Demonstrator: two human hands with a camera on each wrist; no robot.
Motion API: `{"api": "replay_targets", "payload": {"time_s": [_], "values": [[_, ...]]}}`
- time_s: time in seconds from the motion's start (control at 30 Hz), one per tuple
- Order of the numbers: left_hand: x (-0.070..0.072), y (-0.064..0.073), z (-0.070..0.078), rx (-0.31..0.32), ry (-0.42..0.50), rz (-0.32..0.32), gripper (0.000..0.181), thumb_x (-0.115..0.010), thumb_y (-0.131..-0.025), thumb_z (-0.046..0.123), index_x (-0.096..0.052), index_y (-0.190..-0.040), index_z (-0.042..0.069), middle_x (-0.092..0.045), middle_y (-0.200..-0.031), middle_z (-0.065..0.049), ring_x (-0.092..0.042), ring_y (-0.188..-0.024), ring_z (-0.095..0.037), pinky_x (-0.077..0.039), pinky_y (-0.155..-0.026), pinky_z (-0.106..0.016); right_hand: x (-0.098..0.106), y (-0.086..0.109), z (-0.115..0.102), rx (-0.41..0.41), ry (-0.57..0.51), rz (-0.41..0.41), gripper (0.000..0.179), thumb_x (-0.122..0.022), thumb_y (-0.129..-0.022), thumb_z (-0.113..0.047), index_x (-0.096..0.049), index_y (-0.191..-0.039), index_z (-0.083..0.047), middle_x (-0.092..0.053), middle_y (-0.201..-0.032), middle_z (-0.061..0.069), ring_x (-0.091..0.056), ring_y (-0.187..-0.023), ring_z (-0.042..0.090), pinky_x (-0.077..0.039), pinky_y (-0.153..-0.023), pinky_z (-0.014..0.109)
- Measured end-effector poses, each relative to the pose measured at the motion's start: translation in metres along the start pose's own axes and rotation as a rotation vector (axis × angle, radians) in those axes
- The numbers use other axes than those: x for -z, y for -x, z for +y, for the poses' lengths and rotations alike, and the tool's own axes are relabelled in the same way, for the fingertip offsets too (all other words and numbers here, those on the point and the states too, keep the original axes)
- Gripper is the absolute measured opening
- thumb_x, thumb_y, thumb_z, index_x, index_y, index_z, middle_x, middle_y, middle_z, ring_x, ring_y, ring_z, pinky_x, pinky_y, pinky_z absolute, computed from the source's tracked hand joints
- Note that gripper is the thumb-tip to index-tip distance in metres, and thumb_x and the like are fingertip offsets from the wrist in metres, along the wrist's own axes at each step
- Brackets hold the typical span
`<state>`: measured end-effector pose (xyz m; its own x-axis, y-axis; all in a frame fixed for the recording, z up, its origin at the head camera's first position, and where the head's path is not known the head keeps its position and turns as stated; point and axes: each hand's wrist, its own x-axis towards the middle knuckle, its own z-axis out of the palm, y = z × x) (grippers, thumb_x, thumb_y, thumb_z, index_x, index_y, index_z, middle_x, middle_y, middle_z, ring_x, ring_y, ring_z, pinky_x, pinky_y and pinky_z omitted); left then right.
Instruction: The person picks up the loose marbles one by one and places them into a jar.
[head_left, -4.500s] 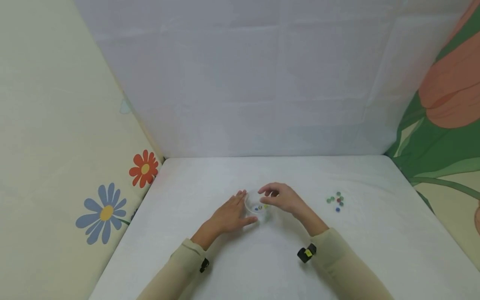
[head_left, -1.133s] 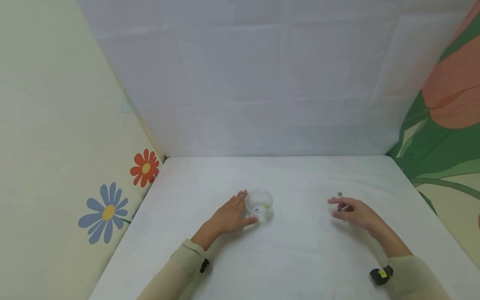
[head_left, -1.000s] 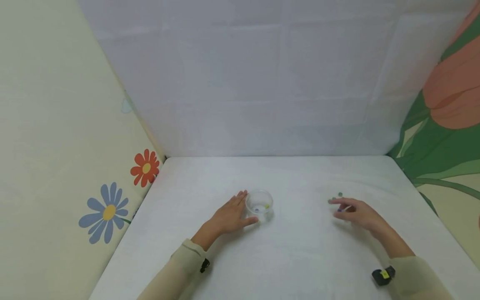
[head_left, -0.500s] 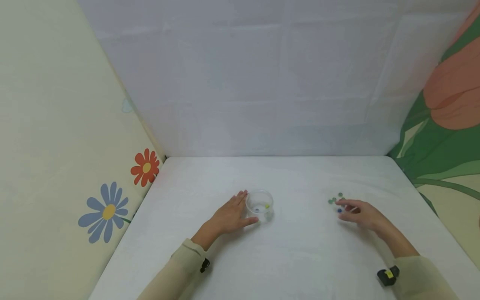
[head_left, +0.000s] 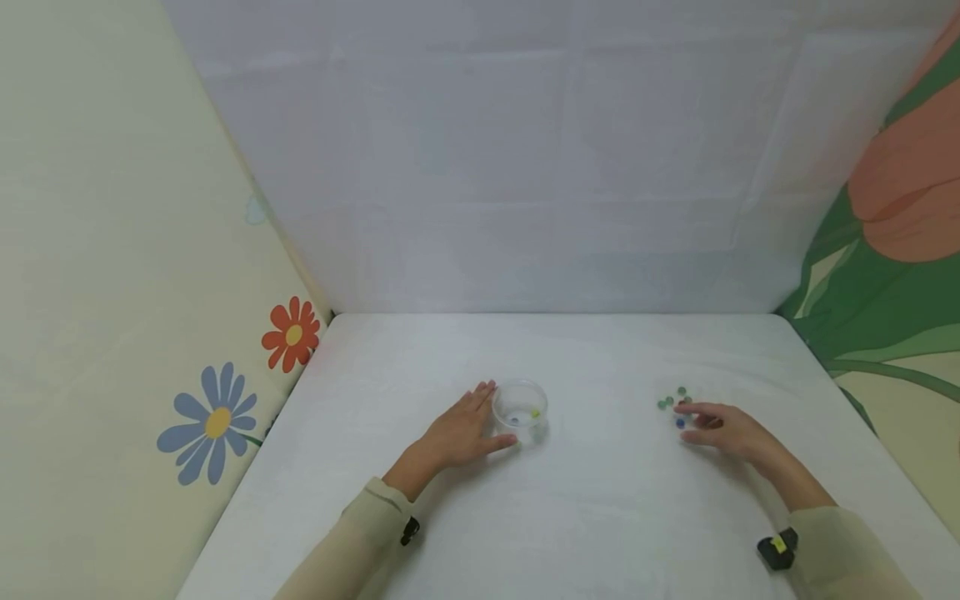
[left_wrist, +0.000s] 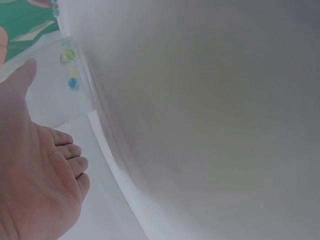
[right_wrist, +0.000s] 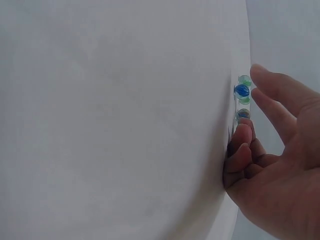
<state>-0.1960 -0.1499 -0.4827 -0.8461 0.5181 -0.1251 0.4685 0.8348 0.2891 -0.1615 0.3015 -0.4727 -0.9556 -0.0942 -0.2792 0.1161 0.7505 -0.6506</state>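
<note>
Marbles (head_left: 669, 401) lie in a loose cluster on the right side of the white worktop (head_left: 585, 517) in the head view, most of them green, with a blue marble (head_left: 680, 423) at the near edge of the group. The right hand (head_left: 731, 432) is over that near edge, thumb and fingers gently bent and parted, with nothing seen between them, and it hides part of the cluster. The left hand (head_left: 461, 432) rests low at the worktop, fingers straight and thumb spread, just beside a clear round bowl (head_left: 519, 396), in which a yellow marble (head_left: 536, 413) shows. Black devices (head_left: 776, 550) sit at the 2 pale cuffs. Behind stands a creased white sheet (head_left: 480, 167), flanked by 1 red flower (head_left: 294, 335) and 1 blue flower (head_left: 217, 423) on the left and a large tulip (head_left: 907, 183) on the right. In the left wrist view the palm faces the camera, 4 fingertips lie side by side, and the thumb stands in front of the bowl; contact cannot be told. At least 3 marbles show inside it. In the right wrist view the thumb and 1 finger reach out with a gap between their tips, the blue marble just beyond; the other fingers curl low, close to a darker marble (right_wrist: 243, 114), and whether they touch it cannot be told.
</note>
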Motion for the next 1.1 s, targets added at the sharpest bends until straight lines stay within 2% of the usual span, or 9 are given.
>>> {"api": "replay_targets", "payload": {"time_s": [0.4,0.83,1.1], "values": [[-0.002,-0.003,0.001,-0.005,-0.012,0.008,0.101,-0.045,-0.096,0.072,-0.017,-0.161,-0.001,-0.015,-0.169,-0.012,-0.013,-0.156,-0.025,-0.015,-0.128,-0.038,-0.001,-0.008,0.007,-0.022,0.025,-0.002,0.060,-0.074,-0.092,-0.036,-0.058,-0.141,-0.007,-0.055,-0.129,0.028,-0.053,-0.115,0.042,-0.049,-0.092,0.059],[-0.001,-0.002,0.002,0.004,-0.005,-0.001,0.102,-0.045,-0.096,0.073,-0.017,-0.161,0.000,-0.015,-0.169,-0.012,-0.013,-0.156,-0.025,-0.015,-0.128,-0.038,-0.004,-0.013,0.005,-0.075,0.071,0.034,0.054,-0.074,-0.092,-0.029,-0.060,-0.139,-0.006,-0.057,-0.126,0.030,-0.054,-0.112,0.045,-0.052,-0.088,0.055],[-0.001,-0.002,0.003,0.004,-0.008,-0.001,0.101,-0.045,-0.096,0.072,-0.017,-0.161,0.000,-0.015,-0.169,-0.012,-0.013,-0.156,-0.026,-0.014,-0.128,-0.038,-0.006,-0.014,0.006,-0.087,0.053,0.057,0.040,-0.073,-0.093,-0.026,-0.068,-0.126,-0.006,-0.057,-0.124,0.028,-0.054,-0.111,0.042,-0.051,-0.087,0.053]]}}
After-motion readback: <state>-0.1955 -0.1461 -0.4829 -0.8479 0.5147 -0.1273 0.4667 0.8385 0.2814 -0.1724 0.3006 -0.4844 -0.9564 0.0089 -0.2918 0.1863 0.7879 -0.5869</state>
